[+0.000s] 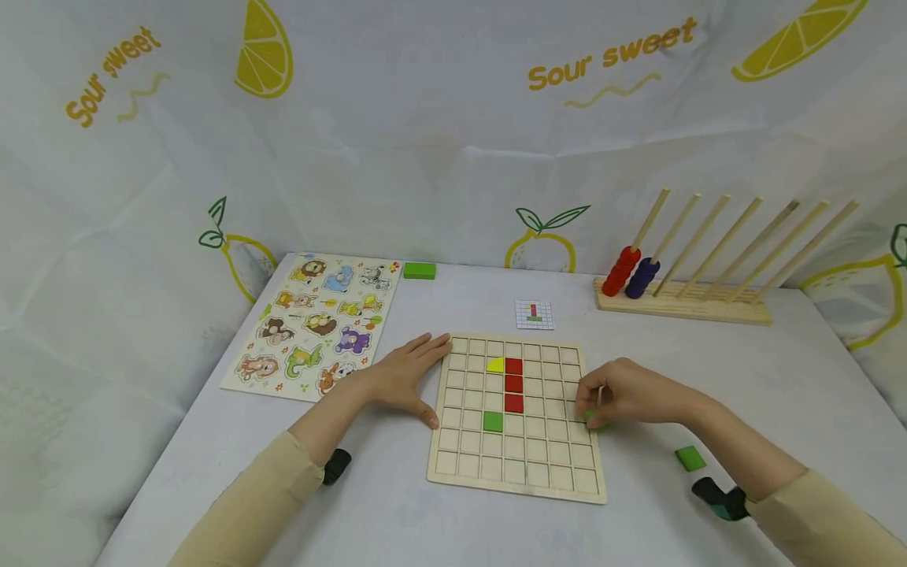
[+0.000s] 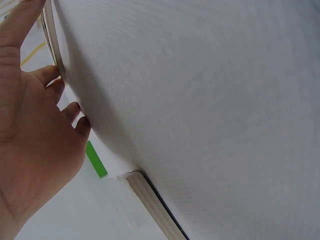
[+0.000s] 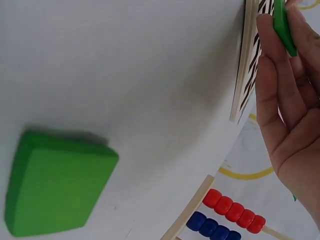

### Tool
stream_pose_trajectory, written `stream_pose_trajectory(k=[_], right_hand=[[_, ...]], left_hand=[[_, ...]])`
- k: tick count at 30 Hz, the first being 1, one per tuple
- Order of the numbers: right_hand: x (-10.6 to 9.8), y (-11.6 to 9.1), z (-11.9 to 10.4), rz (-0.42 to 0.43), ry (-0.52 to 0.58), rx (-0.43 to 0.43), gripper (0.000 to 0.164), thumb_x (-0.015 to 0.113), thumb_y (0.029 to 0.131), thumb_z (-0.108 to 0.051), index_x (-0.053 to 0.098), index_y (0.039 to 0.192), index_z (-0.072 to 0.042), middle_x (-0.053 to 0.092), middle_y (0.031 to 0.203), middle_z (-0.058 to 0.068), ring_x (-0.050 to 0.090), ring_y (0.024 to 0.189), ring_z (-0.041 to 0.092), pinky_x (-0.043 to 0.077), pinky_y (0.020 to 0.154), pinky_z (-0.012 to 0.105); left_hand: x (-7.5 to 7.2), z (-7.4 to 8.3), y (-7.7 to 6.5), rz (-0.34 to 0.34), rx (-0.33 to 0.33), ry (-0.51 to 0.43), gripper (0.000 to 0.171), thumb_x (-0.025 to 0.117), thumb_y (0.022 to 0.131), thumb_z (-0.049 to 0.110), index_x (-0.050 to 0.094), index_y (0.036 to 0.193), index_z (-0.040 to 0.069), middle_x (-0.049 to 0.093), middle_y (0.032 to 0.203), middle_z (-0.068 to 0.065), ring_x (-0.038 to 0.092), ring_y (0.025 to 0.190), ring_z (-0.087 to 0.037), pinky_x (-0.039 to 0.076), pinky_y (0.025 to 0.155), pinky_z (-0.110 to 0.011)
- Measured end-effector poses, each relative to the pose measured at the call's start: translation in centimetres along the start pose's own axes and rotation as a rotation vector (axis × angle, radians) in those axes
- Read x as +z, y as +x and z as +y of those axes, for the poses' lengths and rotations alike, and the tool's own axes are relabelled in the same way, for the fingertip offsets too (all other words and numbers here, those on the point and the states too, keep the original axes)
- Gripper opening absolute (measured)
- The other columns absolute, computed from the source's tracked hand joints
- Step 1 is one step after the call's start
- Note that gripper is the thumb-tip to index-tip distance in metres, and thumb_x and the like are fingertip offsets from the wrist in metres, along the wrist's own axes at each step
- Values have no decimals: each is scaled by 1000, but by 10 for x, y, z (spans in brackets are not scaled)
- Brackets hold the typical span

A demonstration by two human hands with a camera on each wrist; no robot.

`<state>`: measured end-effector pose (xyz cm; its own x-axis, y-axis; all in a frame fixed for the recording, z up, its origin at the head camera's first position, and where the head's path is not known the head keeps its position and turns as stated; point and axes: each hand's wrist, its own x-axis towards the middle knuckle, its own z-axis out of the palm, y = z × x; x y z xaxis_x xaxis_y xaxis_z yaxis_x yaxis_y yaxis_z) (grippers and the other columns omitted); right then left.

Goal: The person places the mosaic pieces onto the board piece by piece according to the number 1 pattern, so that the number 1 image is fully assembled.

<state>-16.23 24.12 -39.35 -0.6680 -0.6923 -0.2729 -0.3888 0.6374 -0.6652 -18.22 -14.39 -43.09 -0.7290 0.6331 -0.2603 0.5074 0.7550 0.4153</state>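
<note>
A wooden grid board (image 1: 469, 465) lies on the table, holding a yellow quarter-round tile (image 1: 496, 365), three red square tiles (image 1: 513, 383) in a column and a green square tile (image 1: 493, 422). My left hand (image 1: 401, 378) rests against the board's left edge, fingers and thumb spread. At the board's right edge, my right hand (image 1: 627, 391) pinches another green tile (image 3: 284, 27) between thumb and fingers. One more loose green tile (image 1: 690, 458) lies on the table near my right forearm. Beyond the board is a small printed pattern card (image 1: 524, 315).
An animal puzzle board (image 1: 283, 386) lies at the left. Behind it sits a green block (image 1: 420, 271). A wooden peg rack (image 1: 680, 312) with red beads (image 1: 621, 272) and dark blue beads (image 1: 642, 278) stands at the back right, before a white lemon-print cloth (image 1: 411, 157).
</note>
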Motion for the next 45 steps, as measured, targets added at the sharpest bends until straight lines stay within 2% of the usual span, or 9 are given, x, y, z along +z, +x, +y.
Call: stream_pose_trajectory(k=[15, 24, 45], right_hand=[[12, 30, -19, 17, -5, -39, 13, 81, 80, -18, 72, 85, -24, 69, 82, -14, 57, 73, 3, 52, 65, 19], [20, 46, -30, 35, 11, -91, 13, 81, 80, -16, 72, 85, -22, 69, 80, -13, 57, 72, 3, 53, 66, 19], [34, 65, -42, 28, 24, -127, 13, 82, 79, -18, 71, 85, -20, 67, 76, -10, 56, 68, 1, 51, 63, 18]], left_hand=[[0, 0, 0, -7, -9, -5, 122, 82, 69, 59, 14, 160, 15, 4, 170, 1, 3, 157, -33, 14, 128, -53], [1, -1, 0, 3, 0, 0, 123, 82, 68, 60, 15, 160, 14, 5, 170, 0, 4, 157, -34, 14, 128, -53], [0, 0, 0, 0, -3, 5, 122, 82, 69, 59, 15, 160, 14, 6, 170, 0, 4, 157, -34, 15, 128, -52]])
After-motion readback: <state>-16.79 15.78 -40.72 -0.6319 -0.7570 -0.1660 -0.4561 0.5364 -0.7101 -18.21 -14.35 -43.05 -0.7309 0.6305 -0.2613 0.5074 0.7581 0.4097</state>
